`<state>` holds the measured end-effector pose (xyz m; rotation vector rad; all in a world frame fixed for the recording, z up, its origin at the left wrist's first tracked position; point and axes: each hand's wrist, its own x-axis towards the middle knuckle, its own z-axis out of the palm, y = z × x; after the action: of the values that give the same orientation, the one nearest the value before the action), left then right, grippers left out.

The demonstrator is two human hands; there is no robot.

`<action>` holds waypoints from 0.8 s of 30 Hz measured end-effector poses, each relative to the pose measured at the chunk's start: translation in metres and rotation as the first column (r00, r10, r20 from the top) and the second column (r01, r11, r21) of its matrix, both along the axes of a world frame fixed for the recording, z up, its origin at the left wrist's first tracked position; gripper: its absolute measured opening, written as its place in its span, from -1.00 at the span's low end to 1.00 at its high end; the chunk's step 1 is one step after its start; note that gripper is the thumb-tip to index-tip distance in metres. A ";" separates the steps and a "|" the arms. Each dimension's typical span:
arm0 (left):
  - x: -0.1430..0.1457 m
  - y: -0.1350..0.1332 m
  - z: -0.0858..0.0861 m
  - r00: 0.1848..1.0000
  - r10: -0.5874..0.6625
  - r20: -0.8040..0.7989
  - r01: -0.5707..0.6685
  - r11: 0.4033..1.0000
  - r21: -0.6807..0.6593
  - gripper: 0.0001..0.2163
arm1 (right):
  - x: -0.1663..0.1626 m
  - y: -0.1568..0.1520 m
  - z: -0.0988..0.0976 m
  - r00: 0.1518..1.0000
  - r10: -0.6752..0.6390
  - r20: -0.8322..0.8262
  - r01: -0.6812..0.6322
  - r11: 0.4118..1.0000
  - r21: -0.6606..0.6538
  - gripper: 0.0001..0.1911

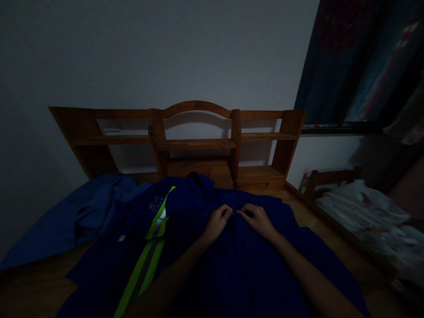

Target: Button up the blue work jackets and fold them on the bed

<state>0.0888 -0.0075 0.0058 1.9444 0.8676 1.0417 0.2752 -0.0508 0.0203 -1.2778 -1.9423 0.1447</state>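
Observation:
A dark blue work jacket [258,269] with yellow-green reflective strips [149,260] lies spread over the wooden desk, its collar toward the shelf. Close to the collar, my left hand [218,220] pinches the jacket's front, thumb and forefinger together. Just right of it, my right hand [258,218] pinches the facing edge of the cloth in the same way. A small gap parts the fingertips of the two hands. Something tiny and pale shows by the left fingertips, too small and dim to name.
Behind the jacket stands a wooden shelf unit [197,144] against the wall. A lighter blue cloth [66,216] is heaped at the left. White plastic bags [364,207] lie at the right, below a dark window [351,66]. The room is dim.

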 end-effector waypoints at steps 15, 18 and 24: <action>0.003 0.000 -0.003 0.997 -0.077 0.011 0.077 0.997 -0.010 -0.67 | 0.001 0.000 0.000 0.999 0.035 0.004 -0.035 0.999 -0.030 -0.77; 0.002 -0.002 -0.001 0.997 -0.072 -0.032 0.073 0.997 0.004 -0.66 | 0.000 -0.002 0.001 0.999 0.050 0.000 -0.050 0.998 -0.039 -0.78; 0.004 -0.005 0.001 1.000 -0.022 -0.005 0.023 0.997 0.077 -0.66 | -0.001 -0.002 0.003 0.999 0.045 -0.010 -0.045 0.999 -0.023 -0.76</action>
<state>0.0924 -0.0130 0.0072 2.0170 0.8168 1.0725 0.2746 -0.0531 0.0233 -1.2463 -1.9678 0.1956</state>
